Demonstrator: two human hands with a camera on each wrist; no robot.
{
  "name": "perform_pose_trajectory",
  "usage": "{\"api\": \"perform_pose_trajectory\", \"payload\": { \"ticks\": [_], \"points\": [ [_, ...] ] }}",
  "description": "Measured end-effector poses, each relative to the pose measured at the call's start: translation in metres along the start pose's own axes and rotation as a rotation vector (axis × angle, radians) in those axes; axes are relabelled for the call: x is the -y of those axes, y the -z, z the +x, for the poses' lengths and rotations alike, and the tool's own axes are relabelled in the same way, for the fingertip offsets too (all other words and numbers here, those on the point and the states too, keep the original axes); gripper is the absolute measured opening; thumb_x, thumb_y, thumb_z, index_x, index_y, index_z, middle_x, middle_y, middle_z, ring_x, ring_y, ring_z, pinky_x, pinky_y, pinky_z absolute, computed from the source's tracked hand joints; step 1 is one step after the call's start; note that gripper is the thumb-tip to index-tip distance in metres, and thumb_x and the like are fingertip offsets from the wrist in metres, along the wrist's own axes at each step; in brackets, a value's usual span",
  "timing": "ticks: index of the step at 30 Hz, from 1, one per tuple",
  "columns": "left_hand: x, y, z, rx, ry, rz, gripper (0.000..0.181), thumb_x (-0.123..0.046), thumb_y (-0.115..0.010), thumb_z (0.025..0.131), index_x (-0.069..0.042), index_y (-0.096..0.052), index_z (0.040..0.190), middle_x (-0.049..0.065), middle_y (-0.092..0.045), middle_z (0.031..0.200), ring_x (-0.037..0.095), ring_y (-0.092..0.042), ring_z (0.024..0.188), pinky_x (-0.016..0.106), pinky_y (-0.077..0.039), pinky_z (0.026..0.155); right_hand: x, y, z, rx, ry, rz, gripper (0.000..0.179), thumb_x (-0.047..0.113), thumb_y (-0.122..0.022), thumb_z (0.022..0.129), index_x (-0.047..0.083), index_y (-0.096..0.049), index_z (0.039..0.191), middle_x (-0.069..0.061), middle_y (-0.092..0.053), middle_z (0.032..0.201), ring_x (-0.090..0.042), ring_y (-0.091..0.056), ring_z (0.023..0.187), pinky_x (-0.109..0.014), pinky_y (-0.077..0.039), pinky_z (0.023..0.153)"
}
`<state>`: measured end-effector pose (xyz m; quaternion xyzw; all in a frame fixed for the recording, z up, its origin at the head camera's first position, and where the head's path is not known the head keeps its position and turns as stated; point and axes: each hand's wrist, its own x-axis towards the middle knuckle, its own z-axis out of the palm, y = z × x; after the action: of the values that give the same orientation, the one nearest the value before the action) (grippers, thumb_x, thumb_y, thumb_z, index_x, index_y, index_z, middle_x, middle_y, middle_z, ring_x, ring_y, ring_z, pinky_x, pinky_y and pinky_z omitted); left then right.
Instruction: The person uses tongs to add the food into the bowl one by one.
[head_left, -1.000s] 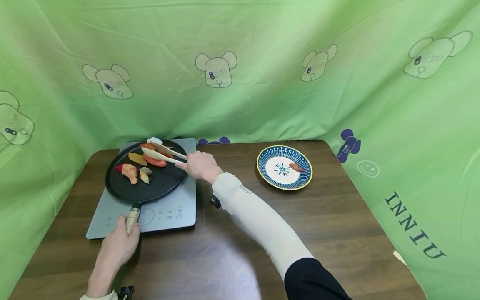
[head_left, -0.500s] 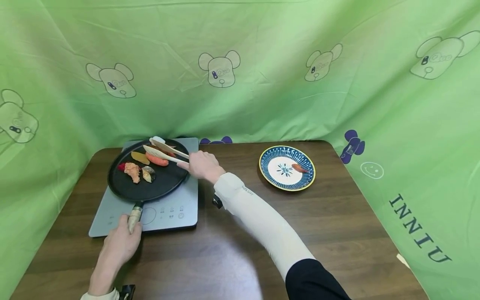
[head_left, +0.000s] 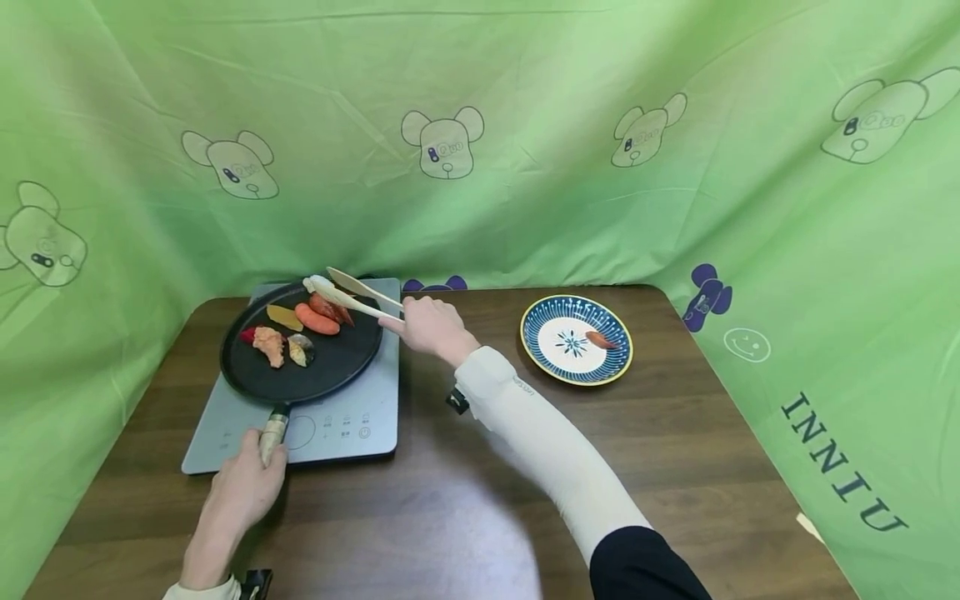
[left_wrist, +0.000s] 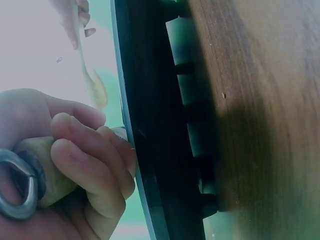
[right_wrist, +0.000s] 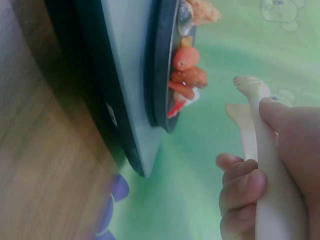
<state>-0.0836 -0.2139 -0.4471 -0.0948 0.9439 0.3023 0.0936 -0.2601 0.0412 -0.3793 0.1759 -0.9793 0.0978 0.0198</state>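
Note:
In the head view, my left hand (head_left: 246,487) grips the handle (head_left: 273,433) of a round black frying pan (head_left: 330,379) on an induction cooktop (head_left: 378,417). Above the pan's back right, my right hand (head_left: 435,327) holds pale tongs (head_left: 367,307), apparently wooden. Their tips stand apart with nothing between them in the right wrist view. The pan holds a red sausage (head_left: 317,319), a reddish-brown piece (head_left: 330,308), a yellow slice (head_left: 285,317), a crumbly orange-pink piece (head_left: 268,346) and a dark-and-pale piece (head_left: 299,352). The tongs partly cover a white item at the rear rim.
A blue-patterned plate (head_left: 573,371) with a small reddish-brown piece (head_left: 601,340) lies at the back right of the wooden table (head_left: 465,517). Green printed cloth (head_left: 525,208) hangs behind and beside the table.
My right hand has drawn back rightward with the tongs, whose tips have spread wider. The reddish-brown piece now shows beside the sausage. My left hand stays on the handle; the view shifts slightly.

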Motion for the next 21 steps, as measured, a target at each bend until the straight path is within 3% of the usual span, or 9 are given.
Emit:
{"api": "perform_pose_trajectory", "payload": {
  "ticks": [9, 21],
  "points": [
    [-0.001, -0.002, 0.001, 0.003, 0.011, -0.003, 0.054, -0.033, -0.034, 0.098, 0.007, -0.022, 0.133, 0.016, -0.047, 0.073, 0.024, -0.047, 0.054, 0.035, -0.037, 0.045, -0.028, 0.012, -0.024, -0.034, -0.025, -0.014, 0.052, 0.064, -0.041, 0.091, 0.013, -0.053, 0.088, -0.004, -0.054, 0.071, -0.023, -0.054, 0.059, -0.038, -0.043, 0.051],
    [0.002, 0.0, 0.001, -0.011, -0.02, 0.002, 0.052, -0.032, -0.035, 0.098, 0.007, -0.024, 0.129, 0.015, -0.047, 0.071, 0.025, -0.047, 0.053, 0.036, -0.036, 0.045, -0.065, 0.018, -0.065, -0.083, -0.036, -0.038, 0.051, 0.06, -0.044, 0.092, 0.01, -0.055, 0.09, -0.007, -0.053, 0.067, -0.024, -0.053, 0.055, -0.039, -0.042, 0.049]
  ]
}}
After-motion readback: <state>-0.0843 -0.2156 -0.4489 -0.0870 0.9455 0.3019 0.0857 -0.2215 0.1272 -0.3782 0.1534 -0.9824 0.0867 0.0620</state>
